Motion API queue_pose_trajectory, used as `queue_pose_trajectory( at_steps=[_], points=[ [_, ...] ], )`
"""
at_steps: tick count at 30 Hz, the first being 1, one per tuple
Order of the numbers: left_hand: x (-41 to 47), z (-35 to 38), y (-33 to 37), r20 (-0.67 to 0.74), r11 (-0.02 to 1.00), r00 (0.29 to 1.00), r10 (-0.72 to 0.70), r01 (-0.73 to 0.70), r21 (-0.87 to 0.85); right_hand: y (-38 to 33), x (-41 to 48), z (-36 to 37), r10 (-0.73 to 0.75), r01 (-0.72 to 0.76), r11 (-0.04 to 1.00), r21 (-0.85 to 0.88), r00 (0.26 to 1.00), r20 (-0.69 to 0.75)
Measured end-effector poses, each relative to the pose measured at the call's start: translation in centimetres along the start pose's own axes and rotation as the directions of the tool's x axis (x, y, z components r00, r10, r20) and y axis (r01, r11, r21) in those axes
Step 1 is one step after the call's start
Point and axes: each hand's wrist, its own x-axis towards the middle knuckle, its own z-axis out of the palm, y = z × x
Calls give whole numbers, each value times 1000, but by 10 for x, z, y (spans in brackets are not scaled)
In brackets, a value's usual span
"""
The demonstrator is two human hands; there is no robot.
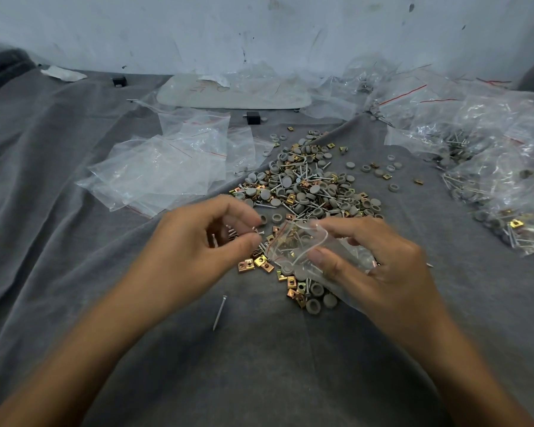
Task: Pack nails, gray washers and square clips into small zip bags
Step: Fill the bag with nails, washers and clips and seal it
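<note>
A heap of nails, gray washers and gold square clips (309, 186) lies on the gray cloth in the middle. My right hand (379, 260) holds a small clear zip bag (299, 241) with its mouth open toward the left; some pieces show inside it. My left hand (198, 241) is just left of the bag's mouth, thumb and fingers pinched on a few small nails (247, 231). Several clips (256, 263) and washers (316, 298) lie under and below the bag.
One loose nail (220, 312) lies on the cloth near my left forearm. Empty zip bags (170, 167) are piled at the left. Filled bags (487, 167) are stacked at the right. A white tray (228, 94) sits by the back wall.
</note>
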Motion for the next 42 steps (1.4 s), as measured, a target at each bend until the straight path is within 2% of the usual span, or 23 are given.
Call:
queue_pose_trajectory(
  at_steps=[1,3,7,11,13,16,18,23,31,34,36,42],
  points=[
    [0,1,5,-25,996,1000,4,-6,-91,-1,0,0,-7,7,1000,-3,1000,1],
    [-2,6,12,-52,985,998,29,-37,-169,-4,0,1,-16,16,1000,-1,1000,-1],
    [-6,18,16,-28,990,998,56,-60,-130,-6,1,4,-21,21,1000,8,1000,9],
    [-4,12,1,-79,998,995,58,-58,5,-3,0,2,10,-9,999,32,1000,-26],
    [-1,5,-8,-80,981,996,39,-24,192,-3,1,1,20,-18,999,48,999,-44],
    [-1,1,-17,99,869,995,-32,-21,495,-3,1,1,19,-18,999,40,999,-47],
    [-2,3,-20,195,806,978,-67,-62,588,-3,0,1,26,-24,999,42,999,-47],
    [-1,10,-20,230,737,968,-98,-85,670,-3,0,-1,33,-30,999,45,998,-46],
    [-1,13,-19,227,661,974,-22,-156,734,-2,0,-2,26,-25,999,38,999,-39],
    [-1,12,-22,212,672,977,-5,-154,724,-3,0,-3,21,-19,999,44,999,-39],
    [0,11,-24,204,727,979,-7,-135,674,-3,0,-3,16,-15,999,44,999,-39],
    [3,0,-21,56,936,997,-49,26,351,-1,0,-2,22,-21,999,28,999,-24]
  ],
)
